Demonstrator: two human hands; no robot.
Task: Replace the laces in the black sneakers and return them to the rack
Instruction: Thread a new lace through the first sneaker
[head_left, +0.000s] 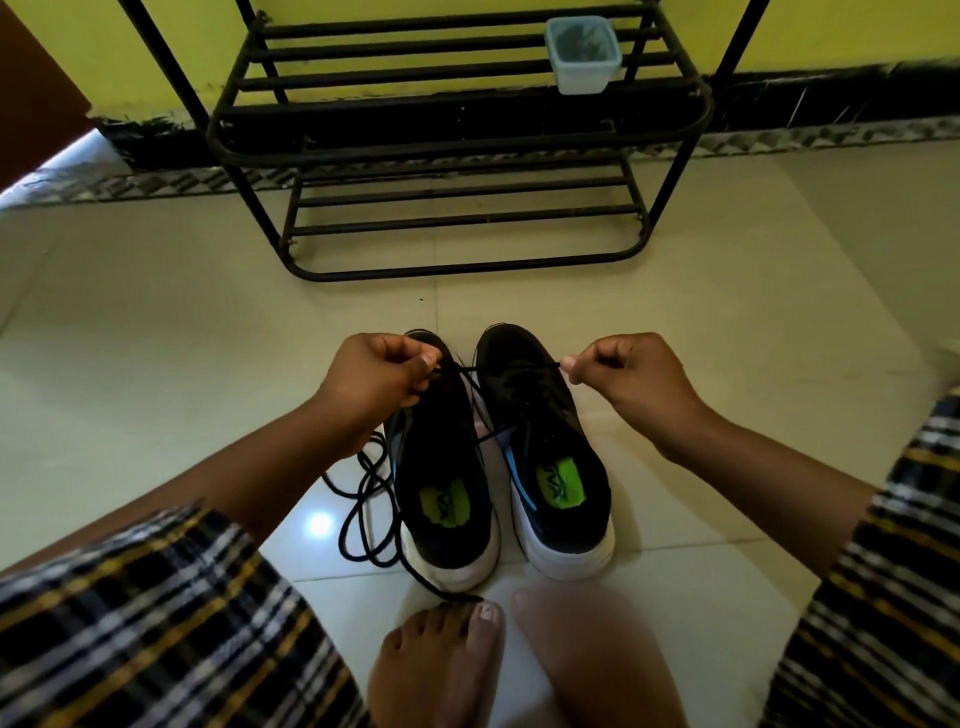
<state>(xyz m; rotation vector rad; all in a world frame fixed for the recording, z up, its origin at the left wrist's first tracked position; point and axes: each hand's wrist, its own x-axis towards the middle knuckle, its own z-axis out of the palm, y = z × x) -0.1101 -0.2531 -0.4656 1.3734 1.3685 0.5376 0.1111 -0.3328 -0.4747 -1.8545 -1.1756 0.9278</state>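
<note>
Both hands pinch one black lace (511, 368), left hand (376, 376) and right hand (631, 379) stretching it crosswise above the two sneakers (545, 415), whose toes point away toward the rack (457, 130).

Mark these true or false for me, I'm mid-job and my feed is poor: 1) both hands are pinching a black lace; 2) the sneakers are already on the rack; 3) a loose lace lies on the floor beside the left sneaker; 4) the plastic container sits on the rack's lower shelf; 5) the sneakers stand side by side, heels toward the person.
1) True: the left hand and right hand each pinch the black lace stretched between them.
2) False: both sneakers stand on the floor in front of the rack.
3) True: a loose lace lies coiled beside the left sneaker.
4) False: the plastic container sits on the upper shelf.
5) True: the left sneaker and right sneaker stand side by side, heels nearest the person.
</note>
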